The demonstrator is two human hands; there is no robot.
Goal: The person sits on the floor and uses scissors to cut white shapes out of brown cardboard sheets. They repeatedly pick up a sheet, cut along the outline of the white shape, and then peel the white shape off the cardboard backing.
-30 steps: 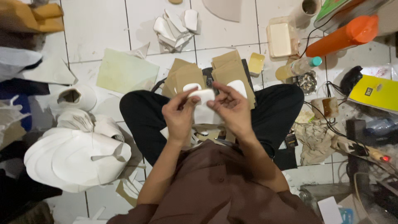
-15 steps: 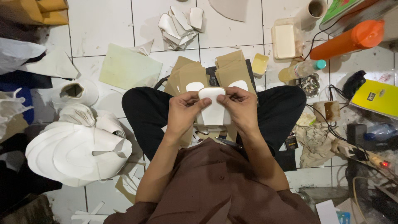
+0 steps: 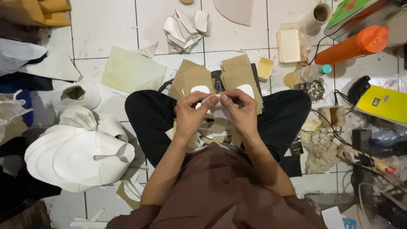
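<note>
White paper, a small folded piece [image 3: 214, 100], sits pinched between both hands above the person's crossed legs in the head view. The left hand [image 3: 189, 115] has its fingers [image 3: 199, 98] closed narrow on the piece's left edge, and the right hand [image 3: 240, 111] has its fingers [image 3: 228, 96] closed narrow on the right edge, thumbs on top. Just beyond the hands, two stacks of brown paper envelopes [image 3: 193, 80] with white oval windows lie on the black trousers [image 3: 146, 114] and on the tiled floor [image 3: 106, 34]. More pale cut pieces lie in the lap under the hands.

To the left, a heap of large white curved paper shapes [image 3: 76, 157] rests on the floor, with a pale green sheet [image 3: 131, 70] beyond it. A pile of small white offcuts [image 3: 184, 25] lies farther up. To the right stand an orange bottle [image 3: 352, 44], a small bottle with a teal cap [image 3: 307, 74], a yellow booklet [image 3: 383, 104] and a crumpled cloth [image 3: 320, 146].
</note>
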